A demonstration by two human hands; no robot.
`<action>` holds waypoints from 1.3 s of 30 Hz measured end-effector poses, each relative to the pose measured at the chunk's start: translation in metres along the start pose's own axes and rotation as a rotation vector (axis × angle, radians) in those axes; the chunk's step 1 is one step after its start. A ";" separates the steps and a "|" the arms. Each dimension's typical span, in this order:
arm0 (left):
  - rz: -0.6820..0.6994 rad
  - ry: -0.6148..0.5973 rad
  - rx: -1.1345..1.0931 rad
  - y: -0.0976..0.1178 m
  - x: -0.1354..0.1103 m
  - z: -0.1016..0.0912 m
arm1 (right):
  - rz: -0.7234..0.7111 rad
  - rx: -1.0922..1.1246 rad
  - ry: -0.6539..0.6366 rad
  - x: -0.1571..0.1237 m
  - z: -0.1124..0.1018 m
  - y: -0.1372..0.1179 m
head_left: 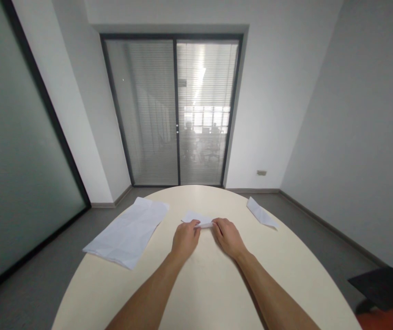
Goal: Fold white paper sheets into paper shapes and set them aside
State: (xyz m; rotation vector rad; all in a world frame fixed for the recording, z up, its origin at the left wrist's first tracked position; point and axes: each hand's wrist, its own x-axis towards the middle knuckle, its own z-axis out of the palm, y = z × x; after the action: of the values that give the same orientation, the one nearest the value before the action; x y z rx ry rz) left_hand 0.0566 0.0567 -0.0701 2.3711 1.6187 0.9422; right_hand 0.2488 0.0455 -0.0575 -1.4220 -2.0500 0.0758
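A small folded white paper [196,217] lies on the round cream table [203,284], just beyond my fingers. My left hand [185,238] pinches its near folded edge from the left. My right hand [228,236] pinches the same edge from the right, fingertips almost meeting those of the left. Both forearms reach out over the table from the near side. Most of the paper's near part is hidden under my fingers.
A stack of creased white sheets [128,231] lies at the table's left edge. A folded paper piece [261,212] rests at the far right edge. Beyond are a glass sliding door [174,112] with blinds, grey floor, and a dark chair [385,286] at lower right.
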 end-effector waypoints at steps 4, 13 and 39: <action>-0.051 -0.021 0.052 0.001 0.001 -0.002 | 0.033 0.018 0.024 0.000 0.000 0.001; -0.097 -0.051 0.106 0.004 0.002 -0.002 | 0.067 0.052 0.051 -0.001 0.000 0.002; -0.121 0.008 0.076 0.000 0.003 -0.001 | 0.167 0.096 0.071 -0.001 -0.001 0.001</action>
State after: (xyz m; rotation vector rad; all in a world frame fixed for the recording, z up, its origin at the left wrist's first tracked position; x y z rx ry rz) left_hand 0.0570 0.0591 -0.0676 2.2891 1.8086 0.8835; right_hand 0.2503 0.0453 -0.0578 -1.5117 -1.8426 0.1888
